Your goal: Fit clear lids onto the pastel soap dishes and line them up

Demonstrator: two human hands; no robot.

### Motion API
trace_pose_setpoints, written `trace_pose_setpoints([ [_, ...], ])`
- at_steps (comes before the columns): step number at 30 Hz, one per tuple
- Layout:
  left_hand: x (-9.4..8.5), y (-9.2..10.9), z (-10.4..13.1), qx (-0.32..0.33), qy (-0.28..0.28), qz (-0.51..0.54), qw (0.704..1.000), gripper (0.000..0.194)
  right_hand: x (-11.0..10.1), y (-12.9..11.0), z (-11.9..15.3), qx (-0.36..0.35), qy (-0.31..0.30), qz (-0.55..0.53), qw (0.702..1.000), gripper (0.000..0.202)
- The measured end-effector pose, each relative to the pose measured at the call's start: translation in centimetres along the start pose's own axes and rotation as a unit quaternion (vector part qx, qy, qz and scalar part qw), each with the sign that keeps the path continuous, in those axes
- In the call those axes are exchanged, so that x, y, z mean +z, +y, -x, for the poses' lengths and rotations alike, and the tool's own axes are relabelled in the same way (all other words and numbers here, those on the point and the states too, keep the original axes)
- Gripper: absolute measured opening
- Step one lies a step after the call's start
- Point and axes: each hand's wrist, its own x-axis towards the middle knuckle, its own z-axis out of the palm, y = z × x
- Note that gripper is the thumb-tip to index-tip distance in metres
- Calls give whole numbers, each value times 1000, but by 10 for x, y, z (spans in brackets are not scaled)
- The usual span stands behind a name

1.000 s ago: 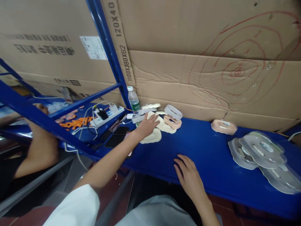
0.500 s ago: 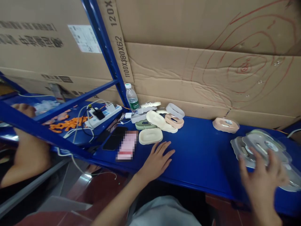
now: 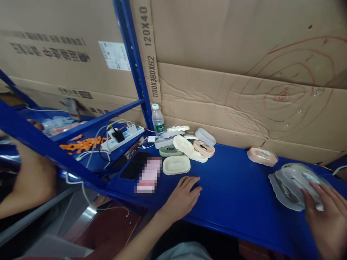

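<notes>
I have the right hand (image 3: 328, 218) at the packs (image 3: 291, 177), fingers over their near right side; whether it's clamped on one, I can't tell. I judge this step to be taking hold, so the next move calls for a sure grip. They look translucent, wavy-edged, overlapping. Well apart, my left hand (image 3: 185, 195) rests empty, fingers loosely spread.

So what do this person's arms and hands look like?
The slim-fingered left hand and the right hand are bare: no gloves or rings that I can see. The left forearm shows no sleeve or watch. Pale grey cloth, likely clothing, shows at the bottom.
</notes>
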Motion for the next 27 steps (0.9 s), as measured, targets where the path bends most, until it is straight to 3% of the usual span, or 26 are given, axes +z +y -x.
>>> trace_pose_setpoints([
  [3,-2,0,0,-8,-4,17,1000,32,4,-50,0,-50,12,-64,997,47],
  [5,-3,0,1,-31,4,38,999,48,8,-97,7,-89,-35,-139,986,46],
  [8,-3,-1,5,-56,26,64,996,77,13,-166,28,-170,-166,-276,931,41],
  [11,-2,-4,8,-29,17,70,997,80,16,-210,54,-206,-238,-375,872,43],
  [15,1,-7,8,-10,-30,75,997,61,24,-222,74,-174,-275,-409,852,40],
  [21,2,-7,6,-12,-64,79,995,74,29,-217,77,-143,-308,-412,845,38],
  [27,2,-4,6,-20,-47,34,998,51,48,-213,83,-92,-295,-356,882,36],
])
